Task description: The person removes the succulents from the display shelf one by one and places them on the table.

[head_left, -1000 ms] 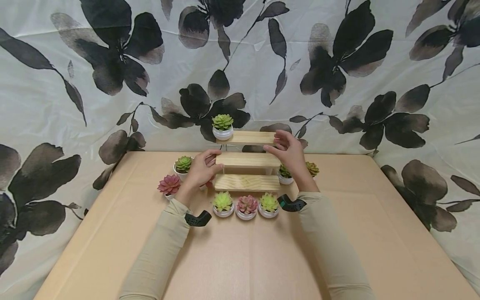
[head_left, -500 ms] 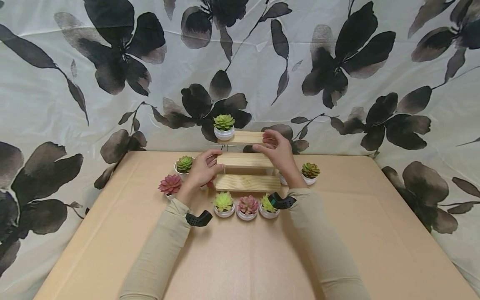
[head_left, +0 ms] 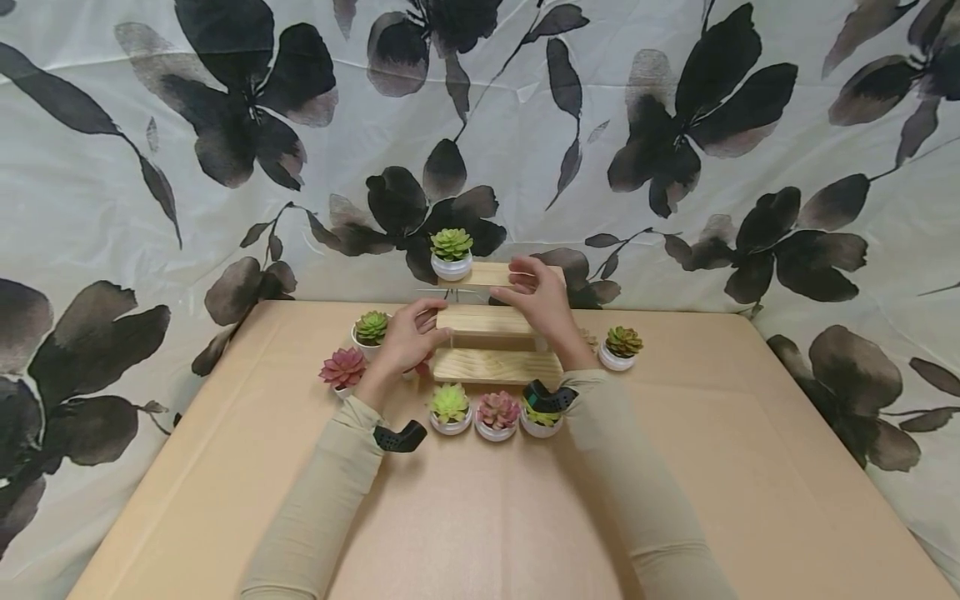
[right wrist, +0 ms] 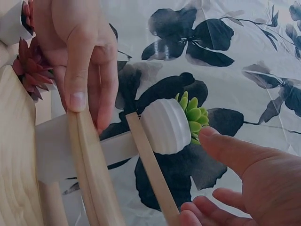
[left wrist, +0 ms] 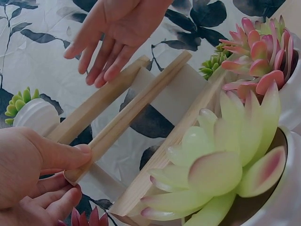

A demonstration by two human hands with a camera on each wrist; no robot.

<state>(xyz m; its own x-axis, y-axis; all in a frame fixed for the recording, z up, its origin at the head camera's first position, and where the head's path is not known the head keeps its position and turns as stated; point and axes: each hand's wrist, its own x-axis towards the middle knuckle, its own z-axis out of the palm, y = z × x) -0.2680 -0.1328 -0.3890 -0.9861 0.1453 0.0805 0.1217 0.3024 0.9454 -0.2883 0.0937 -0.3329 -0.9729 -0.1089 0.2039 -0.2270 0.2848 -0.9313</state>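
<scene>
A three-step wooden stand with white supports stands at mid-table: top shelf [head_left: 490,274], middle shelf [head_left: 480,319], bottom shelf [head_left: 495,367]. One green succulent [head_left: 452,250] in a white pot sits on the top shelf's left end. My left hand [head_left: 408,340] pinches the middle shelf's left end, thumb on top and fingers below, as the left wrist view shows. My right hand [head_left: 546,304] hovers by the top shelf, thumb and fingers spread, holding nothing. In the right wrist view its thumb appears near the green succulent's leaves; whether it touches anything is unclear.
Before the stand are a pale green succulent [head_left: 450,406], a pink one [head_left: 497,413] and another green one [head_left: 542,423], partly behind the wrist camera. Left stand a green pot plant [head_left: 371,327] and a red one [head_left: 343,368]; right, a green-brown one [head_left: 621,344]. Patterned cloth [head_left: 525,158] hangs behind.
My right hand has moved left along the top shelf, from its right end toward the potted succulent, uncovering the shelf's right end. My left hand stays on the middle shelf.
</scene>
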